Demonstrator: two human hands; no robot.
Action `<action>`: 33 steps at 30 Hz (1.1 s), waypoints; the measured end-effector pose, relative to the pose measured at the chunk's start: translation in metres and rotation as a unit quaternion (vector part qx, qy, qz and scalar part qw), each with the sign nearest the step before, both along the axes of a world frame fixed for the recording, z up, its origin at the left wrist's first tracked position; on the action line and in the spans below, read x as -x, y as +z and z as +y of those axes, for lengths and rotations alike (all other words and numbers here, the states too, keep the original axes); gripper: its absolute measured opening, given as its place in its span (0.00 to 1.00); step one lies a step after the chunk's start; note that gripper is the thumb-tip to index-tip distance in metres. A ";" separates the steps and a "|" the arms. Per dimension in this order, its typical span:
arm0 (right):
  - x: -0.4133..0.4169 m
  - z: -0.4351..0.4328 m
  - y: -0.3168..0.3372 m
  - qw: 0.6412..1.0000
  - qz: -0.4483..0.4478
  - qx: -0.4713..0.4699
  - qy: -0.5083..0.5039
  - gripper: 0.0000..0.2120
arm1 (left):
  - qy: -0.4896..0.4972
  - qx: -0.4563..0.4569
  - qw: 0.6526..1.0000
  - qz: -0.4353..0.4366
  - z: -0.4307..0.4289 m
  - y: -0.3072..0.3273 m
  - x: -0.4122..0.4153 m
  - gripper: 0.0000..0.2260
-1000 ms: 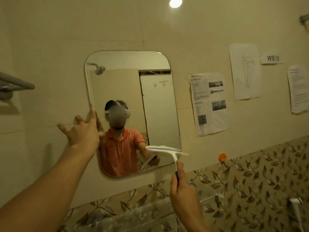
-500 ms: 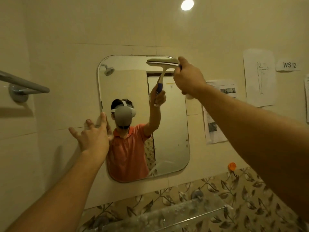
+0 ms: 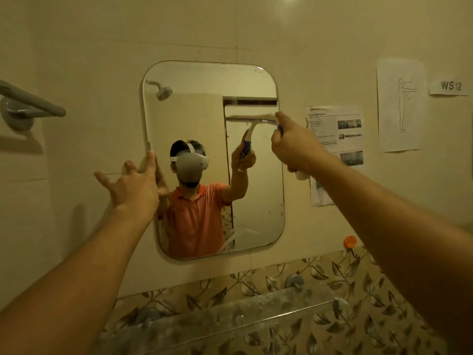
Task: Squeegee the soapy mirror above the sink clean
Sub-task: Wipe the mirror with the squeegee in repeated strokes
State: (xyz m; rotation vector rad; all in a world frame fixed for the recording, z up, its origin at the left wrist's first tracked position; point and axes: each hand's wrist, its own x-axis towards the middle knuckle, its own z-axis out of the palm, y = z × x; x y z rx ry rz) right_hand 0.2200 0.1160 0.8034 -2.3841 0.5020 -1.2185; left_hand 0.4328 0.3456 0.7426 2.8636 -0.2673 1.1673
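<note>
The rounded rectangular mirror (image 3: 202, 80) hangs on the beige tiled wall. My right hand (image 3: 297, 144) grips the white squeegee (image 3: 252, 117) by its blue handle, and the blade lies flat across the upper right part of the glass. My left hand (image 3: 133, 185) is spread open against the mirror's left edge, fingers touching the frame and wall. The glass reflects a person in an orange shirt and a headset, the squeegee and a shower head. A few small specks show on the lower right glass.
A glass shelf (image 3: 230, 319) on metal brackets runs under the mirror, over leaf-patterned tiles. A grey towel bar (image 3: 28, 101) sticks out at left. Printed sheets (image 3: 335, 142), a drawing (image 3: 401, 106) and a "WS 12" label (image 3: 451, 86) hang at right, above an orange hook (image 3: 350, 241).
My right hand lifted the squeegee from the mirror's lower edge to its top right corner, then drew it a little way down the glass. My left hand stayed at the left edge.
</note>
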 end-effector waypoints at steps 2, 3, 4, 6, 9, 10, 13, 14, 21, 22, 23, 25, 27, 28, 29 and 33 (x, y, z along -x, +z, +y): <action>-0.001 -0.001 -0.031 1.000 -0.004 -0.015 0.004 0.26 | -0.003 0.007 1.000 0.002 0.001 0.000 0.000 0.43; -0.001 -0.002 -0.046 1.000 -0.001 -0.019 0.003 0.26 | -0.004 0.010 1.000 0.006 0.001 0.000 0.000 0.43; -0.001 -0.001 -0.061 1.000 0.006 -0.020 0.002 0.27 | -0.006 0.012 1.000 0.010 0.001 0.000 0.001 0.44; -0.001 -0.001 -0.093 1.000 0.028 -0.014 -0.003 0.27 | -0.009 0.013 1.000 0.011 0.002 -0.002 0.004 0.44; 0.001 0.000 -0.140 0.999 0.049 -0.004 0.005 0.27 | -0.006 0.016 1.000 0.012 0.001 0.000 0.006 0.44; 0.001 0.001 -0.155 0.999 0.053 0.000 0.005 0.27 | -0.006 0.017 1.000 0.016 0.000 0.000 0.007 0.44; 0.003 0.004 -0.191 0.998 0.061 0.005 0.005 0.29 | 0.001 0.017 1.000 0.020 -0.001 0.001 0.007 0.45; 0.003 0.005 -0.201 0.998 0.063 0.003 0.006 0.29 | 0.000 0.018 1.000 0.020 -0.002 0.002 0.008 0.44; 0.011 0.012 -0.248 0.996 0.086 -0.014 0.011 0.30 | -0.003 0.024 1.000 0.015 -0.004 0.000 0.007 0.43; 0.014 0.013 -0.246 0.996 0.087 -0.019 0.017 0.30 | -0.007 0.026 1.000 0.014 -0.004 0.000 0.007 0.43; 0.017 0.014 -0.236 0.995 0.086 -0.030 0.030 0.29 | -0.009 0.029 0.999 0.015 -0.004 0.000 0.008 0.43; 0.022 0.016 -0.201 0.996 0.053 -0.045 0.057 0.27 | -0.007 0.028 0.999 0.017 -0.003 0.000 0.008 0.44; 0.025 0.020 -0.142 0.997 -0.008 -0.041 0.065 0.23 | -0.005 0.024 1.000 0.016 -0.003 0.000 0.006 0.43; 0.023 0.021 -0.107 0.997 -0.030 -0.027 0.062 0.21 | -0.005 0.022 1.000 0.018 -0.003 0.000 0.005 0.43; 0.019 0.023 -0.072 0.997 -0.044 -0.009 0.060 0.20 | -0.004 0.018 1.000 0.021 -0.003 -0.001 0.004 0.43; 0.002 0.042 0.049 0.993 -0.070 0.065 0.064 0.18 | -0.009 0.018 1.000 0.021 -0.003 0.001 0.000 0.42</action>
